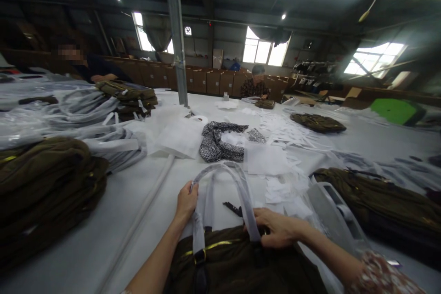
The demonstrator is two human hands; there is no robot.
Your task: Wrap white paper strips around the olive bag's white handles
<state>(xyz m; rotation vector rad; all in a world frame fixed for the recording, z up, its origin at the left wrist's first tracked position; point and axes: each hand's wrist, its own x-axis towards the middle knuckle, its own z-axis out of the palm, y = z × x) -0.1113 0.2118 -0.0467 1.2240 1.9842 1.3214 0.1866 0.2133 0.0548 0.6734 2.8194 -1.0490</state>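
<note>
A dark olive bag [227, 266] with a yellow zip lies right in front of me. Its two looped handles [237, 177] are wrapped in pale translucent covering and arch up and away from me. My left hand [187, 201] is closed round the left side of one handle. At the foot of the handles on the right, my right hand [277, 228] grips the bag's top edge, its fingertips partly hidden behind the strap. A small black item [232, 208] lies on the table between the handles; its kind is not clear.
Olive bags [51, 193] are stacked at left, and another bag [379, 206] lies at right beside a grey plastic holder [336, 216]. Ahead are patterned black-and-white fabric [215, 142], white sheets [179, 133] and a metal post [177, 36]. Two people sit across the table.
</note>
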